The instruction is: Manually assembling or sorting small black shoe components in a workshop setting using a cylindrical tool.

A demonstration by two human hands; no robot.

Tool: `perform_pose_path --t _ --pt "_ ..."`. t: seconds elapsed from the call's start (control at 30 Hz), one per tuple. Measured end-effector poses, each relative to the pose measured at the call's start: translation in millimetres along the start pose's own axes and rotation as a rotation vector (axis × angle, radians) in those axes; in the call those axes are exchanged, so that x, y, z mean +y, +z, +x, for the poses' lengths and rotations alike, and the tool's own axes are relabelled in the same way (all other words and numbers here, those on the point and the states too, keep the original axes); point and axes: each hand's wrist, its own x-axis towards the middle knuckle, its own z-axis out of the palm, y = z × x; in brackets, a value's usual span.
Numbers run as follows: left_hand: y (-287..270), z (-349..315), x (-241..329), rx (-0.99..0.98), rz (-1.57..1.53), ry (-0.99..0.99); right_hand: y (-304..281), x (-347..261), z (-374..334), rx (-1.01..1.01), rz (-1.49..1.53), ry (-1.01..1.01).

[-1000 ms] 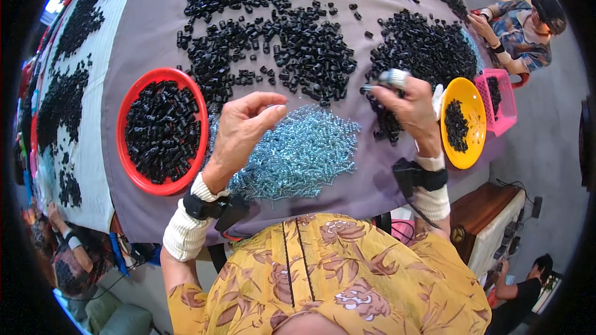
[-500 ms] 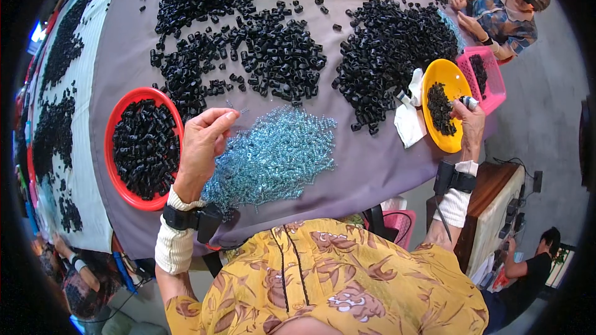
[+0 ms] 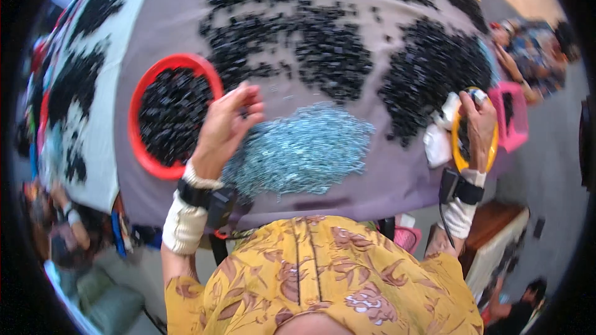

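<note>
My left hand (image 3: 231, 125) is raised between the red basin and the pale-blue pile, fingers curled inward. Blur hides whatever is in its fingertips. The red basin (image 3: 138, 144) holds many small black plastic pieces (image 3: 172, 111). The pale-blue pile (image 3: 304, 149) is made of many tiny spring-like coils on the cloth. At the right, my right hand (image 3: 479, 125) is closed over the yellow plate (image 3: 493, 152). It grips a small white-and-dark cylindrical piece (image 3: 478, 95), partly covered by the fingers. Dark pieces on the plate are mostly hidden by the hand.
Large heaps of black pieces (image 3: 434, 65) cover the grey tablecloth (image 3: 397, 167). Crumpled white tissue (image 3: 437, 146) lies beside the plate, with a pink basket (image 3: 512, 118) beyond it. Other people (image 3: 537, 49) sit around the table. A wooden cabinet (image 3: 496, 226) stands at the lower right.
The view has swung, so the table and its heaps sit farther right and look blurred. My left hand's fingers have curled away from a fingertip pinch. My right hand still grips the small cylindrical piece.
</note>
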Motion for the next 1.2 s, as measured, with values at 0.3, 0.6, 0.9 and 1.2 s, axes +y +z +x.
perform_pose_path --t 0.3,0.6,0.9,1.2 --pt "4.4 -0.6 2.0 -0.154 -0.281 0.105 142.1 -150.6 -32.8 -0.571 0.322 -0.762" --pt "4.5 -19.3 6.5 -0.128 -0.149 0.115 173.0 -192.6 -54.6 -0.846 0.408 -0.578" --pt "27.7 -23.8 9.0 -0.075 0.074 0.263 186.4 -183.3 -60.9 -0.727 0.164 -0.858" --pt "17.6 -11.1 2.4 -0.118 -0.049 0.198 189.1 -188.1 -59.9 -0.816 0.466 -0.509"
